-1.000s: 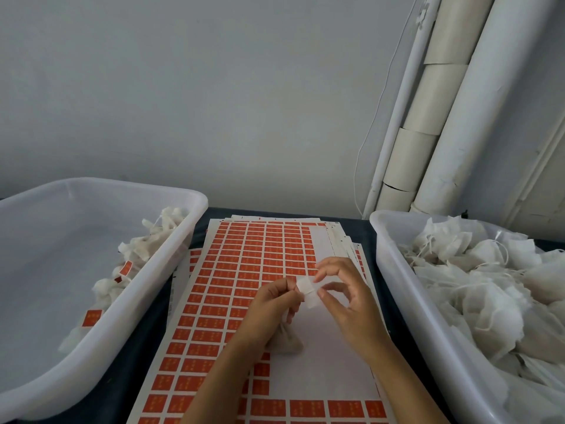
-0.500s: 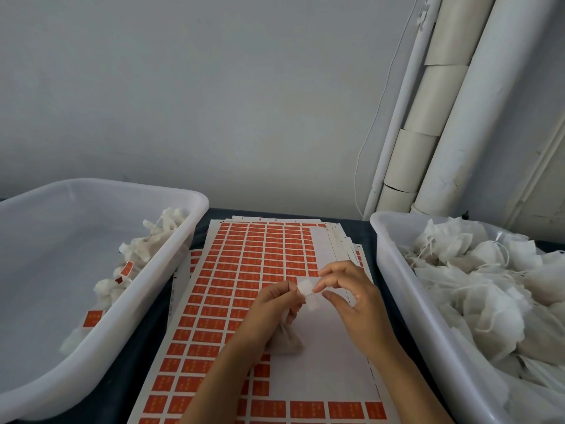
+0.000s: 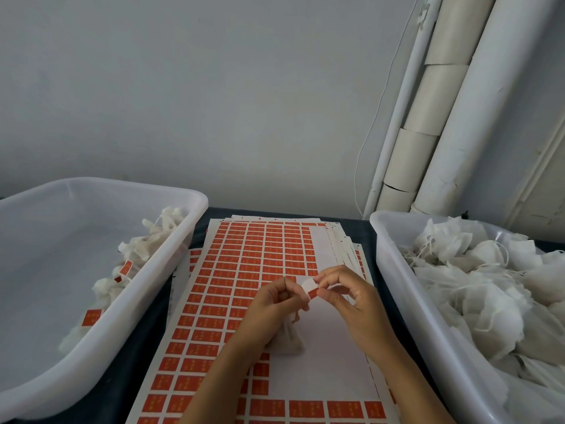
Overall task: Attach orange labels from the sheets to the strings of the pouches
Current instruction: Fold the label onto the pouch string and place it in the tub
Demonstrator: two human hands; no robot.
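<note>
- We have both hands up over the label sheet (image 3: 244,270), at the middle of the bench (image 3: 143,356).
- Our left hand (image 3: 269,310) curls its fingers tight, thumb and forefinger pinching the near edge of the label (image 3: 309,288); whether the string runs through that pinch we cannot tell.
- Our right hand (image 3: 351,298) pinches the label's other edge between thumb and forefinger, the other fingers loosely bent behind.
- The label sits between the two pinches, white side showing, with an orange strip at its lower edge.
- The pouch (image 3: 286,341) hangs below our left hand, its bottom touching the bare white part of the sheet.
- The sheet tops a fanned stack running from the bench's far edge to its near edge; orange labels fill its left side and near rows, the right middle is stripped bare.
- Left tub (image 3: 189,234) along the left edge: a few pouches with orange tags lie against its right wall.
- Right tub (image 3: 397,270) along the right edge: heaped with white pouches and loose strings.
</note>
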